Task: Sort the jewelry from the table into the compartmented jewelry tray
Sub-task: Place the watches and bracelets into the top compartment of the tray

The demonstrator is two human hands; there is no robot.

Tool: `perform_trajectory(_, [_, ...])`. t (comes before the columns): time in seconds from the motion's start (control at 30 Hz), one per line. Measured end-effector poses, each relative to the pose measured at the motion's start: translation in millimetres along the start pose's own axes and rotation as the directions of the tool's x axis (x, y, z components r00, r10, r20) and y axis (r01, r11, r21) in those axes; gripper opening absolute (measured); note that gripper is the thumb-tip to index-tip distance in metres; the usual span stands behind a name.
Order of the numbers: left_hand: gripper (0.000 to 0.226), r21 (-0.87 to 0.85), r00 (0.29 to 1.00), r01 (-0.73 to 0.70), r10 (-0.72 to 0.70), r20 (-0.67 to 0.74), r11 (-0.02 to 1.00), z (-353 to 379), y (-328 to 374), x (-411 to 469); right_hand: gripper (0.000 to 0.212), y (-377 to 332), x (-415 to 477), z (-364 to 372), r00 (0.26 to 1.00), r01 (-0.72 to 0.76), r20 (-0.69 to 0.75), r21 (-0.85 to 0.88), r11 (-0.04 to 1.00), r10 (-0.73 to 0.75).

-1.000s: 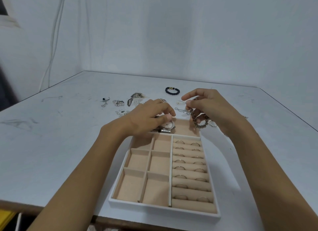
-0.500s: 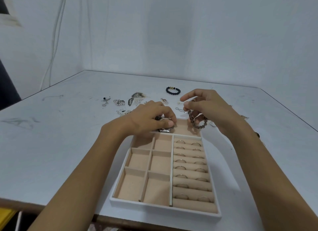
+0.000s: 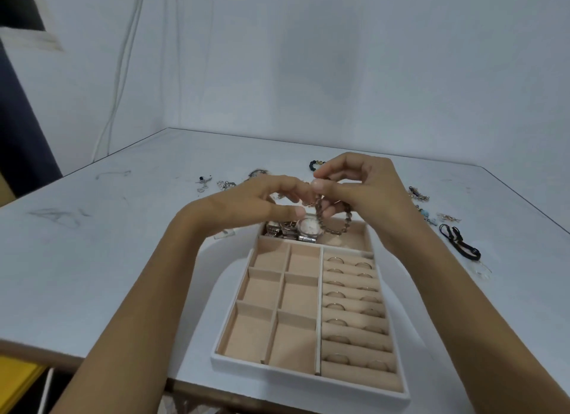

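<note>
The job looks partly done. Rings (image 3: 336, 295) fill the slots along the tray's (image 3: 293, 373) right side, a watch (image 3: 308, 227) lies in its far-edge compartment, and the six square compartments hold nothing. Small pieces (image 3: 226, 184) along the table's (image 3: 123, 259) far edge and a black cord (image 3: 459, 241) near its right edge wait unsorted. The right hand (image 3: 367, 191) pinches a bead bracelet (image 3: 334, 230) that hangs over that far compartment. The left hand (image 3: 246, 201), fingers loosely straight, hovers close by and is possibly touching it.

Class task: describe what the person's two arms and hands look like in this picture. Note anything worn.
The left forearm and right forearm are bare to the picture's lower edge: no sleeves, gloves or cuffs show. Neither the left hand nor the right hand wears a wristwatch, bracelet or ring that is visible. The nails look short and unpainted.
</note>
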State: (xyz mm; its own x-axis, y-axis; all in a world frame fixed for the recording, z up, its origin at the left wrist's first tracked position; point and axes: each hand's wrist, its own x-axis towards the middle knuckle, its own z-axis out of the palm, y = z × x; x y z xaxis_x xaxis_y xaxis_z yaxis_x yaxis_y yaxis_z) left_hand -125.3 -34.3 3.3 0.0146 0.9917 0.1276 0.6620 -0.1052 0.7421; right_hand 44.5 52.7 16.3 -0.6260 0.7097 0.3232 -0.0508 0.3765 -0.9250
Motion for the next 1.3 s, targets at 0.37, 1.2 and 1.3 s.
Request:
perform_trajectory(0.37, [0.030,-0.164,0.996,0.018,-0.004,0.088,0.986,-21.6,-16.9,-47.3,0.012,-1.9,-17.0,51.0,0.969,0.151,0.207,-0.052,0.987,-0.137])
perform_trajectory(1.2, [0.055,0.470,0.915,0.398,-0.309,-0.258,0.787,18.7,-61.4,-80.3,0.010,-6.8,-19.1,41.5,0.958,0.024,0.280,-0.301,0.953,0.064])
perform_trajectory(1.3, [0.054,0.460,0.916,0.395,-0.301,-0.267,0.795,18.2,-61.3,-79.9,0.011,-8.6,-19.5,38.2,0.937,0.020,0.339,-0.292,0.956,0.084])
